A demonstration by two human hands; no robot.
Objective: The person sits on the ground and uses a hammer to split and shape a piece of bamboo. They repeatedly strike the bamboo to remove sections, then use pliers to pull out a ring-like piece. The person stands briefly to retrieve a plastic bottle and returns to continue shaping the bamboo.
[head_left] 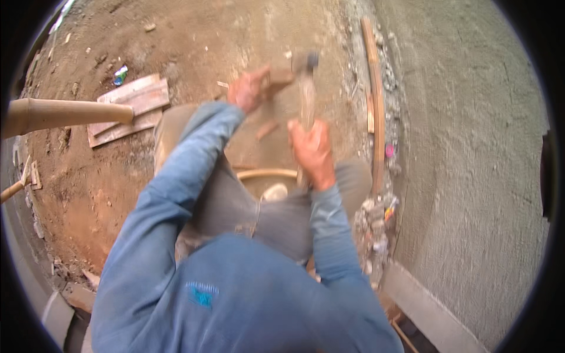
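My left hand [247,88] grips a reddish-brown brick piece [280,77] held out over the dirt ground. In my right hand [312,150] is the wooden handle of a hammer [306,88], its dark head right beside the brick's far end. The hammer is blurred by motion. Both arms wear blue sleeves, and I crouch with grey trousers over my knees. Small brick chips [266,129] lie on the ground between my hands.
A rough plastered wall [471,147] rises on the right, with a curved wooden strip [376,106] and rubble [374,223] along its base. Flat boards [126,109] lie on the dirt at left, under a thick pole [65,113]. A round pan rim [268,174] shows between my knees.
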